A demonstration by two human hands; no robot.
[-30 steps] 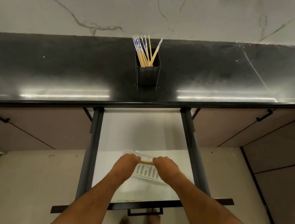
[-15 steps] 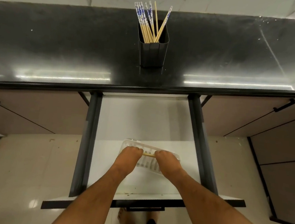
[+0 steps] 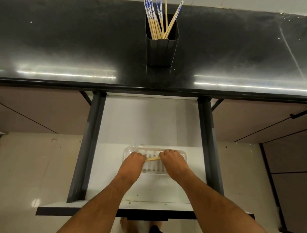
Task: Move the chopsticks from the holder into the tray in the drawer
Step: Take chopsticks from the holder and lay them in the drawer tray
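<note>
Chopsticks (image 3: 152, 159) held crosswise over tray (image 3: 128, 151), one end in each hand.
Long axis is seen running left-right, matching the tray's length. Left hand (image 3: 134, 160) and right hand (image 3: 171, 159) are closed on opposite ends, just above the tray in the open drawer (image 3: 148, 119). More chopsticks are left in the holder (image 3: 161, 50) on the surface (image 3: 63, 35), well apart.

Black counter (image 3: 63, 41) with dark holder (image 3: 161, 52) on it; clear tray (image 3: 137, 150) on white drawer (image 3: 148, 119) floor.
</note>
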